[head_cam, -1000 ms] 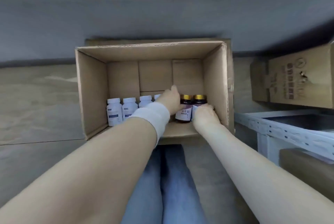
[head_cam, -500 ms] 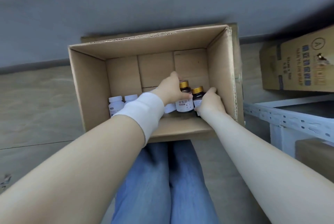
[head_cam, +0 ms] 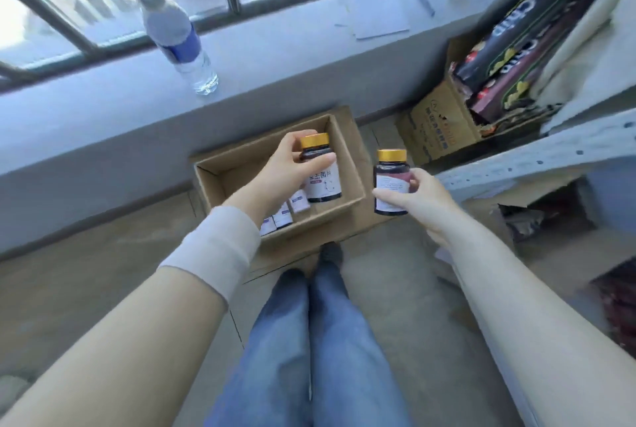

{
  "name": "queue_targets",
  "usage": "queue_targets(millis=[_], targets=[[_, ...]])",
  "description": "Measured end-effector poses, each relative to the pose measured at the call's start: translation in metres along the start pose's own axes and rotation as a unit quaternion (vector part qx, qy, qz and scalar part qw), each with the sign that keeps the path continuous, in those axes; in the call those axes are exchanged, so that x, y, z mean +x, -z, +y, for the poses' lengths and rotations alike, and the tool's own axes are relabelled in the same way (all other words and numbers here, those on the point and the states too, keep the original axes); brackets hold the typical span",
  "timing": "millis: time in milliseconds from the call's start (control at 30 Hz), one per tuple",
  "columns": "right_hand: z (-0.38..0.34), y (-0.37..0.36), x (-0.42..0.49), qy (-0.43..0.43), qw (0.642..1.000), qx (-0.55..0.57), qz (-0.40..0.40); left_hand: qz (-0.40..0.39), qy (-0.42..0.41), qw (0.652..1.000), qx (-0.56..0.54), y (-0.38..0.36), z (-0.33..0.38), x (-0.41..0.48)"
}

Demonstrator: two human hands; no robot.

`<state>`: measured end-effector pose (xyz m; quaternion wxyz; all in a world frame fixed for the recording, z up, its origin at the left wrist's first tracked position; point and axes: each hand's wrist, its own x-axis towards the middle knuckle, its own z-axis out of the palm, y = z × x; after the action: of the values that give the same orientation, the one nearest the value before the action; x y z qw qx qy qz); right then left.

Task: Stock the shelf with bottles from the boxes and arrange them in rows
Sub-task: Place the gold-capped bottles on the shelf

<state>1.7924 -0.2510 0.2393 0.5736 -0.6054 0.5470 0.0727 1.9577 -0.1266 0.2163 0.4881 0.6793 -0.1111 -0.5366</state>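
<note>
Near the box [head_cam: 213, 182], left hand's [head_cam: 278, 175] fingers pinch one bottle [head_cam: 323, 185] — right hand's [head_cam: 423, 199], another bottle [head_cam: 390, 185].

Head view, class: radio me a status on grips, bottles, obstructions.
Left grip holds gold-capped bottle over box. Right grip holds second bottle near shelf. No obstruction seen.

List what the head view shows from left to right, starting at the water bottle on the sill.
Water bottle → left hand → first gold-capped bottle → second gold-capped bottle → right hand.
</note>
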Motion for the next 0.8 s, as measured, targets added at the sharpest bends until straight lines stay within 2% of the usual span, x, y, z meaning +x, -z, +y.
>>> queue_targets(millis=[167,333,433,533,667,800], targets=[[-0.004,0.059,-0.110,0.021,0.993,0.093,0.069,-0.104,-0.070,0.992,-0.003,-0.073,0.072,-0.065],[0.013,0.128,-0.186,0.088,0.962,0.195,0.169,-0.227,-0.128,0.965,0.010,-0.166,0.118,-0.114],[0.036,0.168,-0.221,0.134,0.925,0.323,0.147,-0.276,-0.151,0.949,0.014,-0.227,0.133,-0.134],[0.063,0.211,-0.254,0.167,0.863,0.458,0.129,-0.319,-0.165,0.933,0.029,-0.292,0.144,-0.153],[0.113,0.268,-0.293,0.205,0.839,0.470,0.184,-0.345,-0.171,0.921,0.053,-0.380,0.148,-0.174],[0.155,0.311,-0.313,0.209,0.829,0.459,0.240,-0.402,-0.122,0.906,0.050,-0.452,0.148,-0.187]])
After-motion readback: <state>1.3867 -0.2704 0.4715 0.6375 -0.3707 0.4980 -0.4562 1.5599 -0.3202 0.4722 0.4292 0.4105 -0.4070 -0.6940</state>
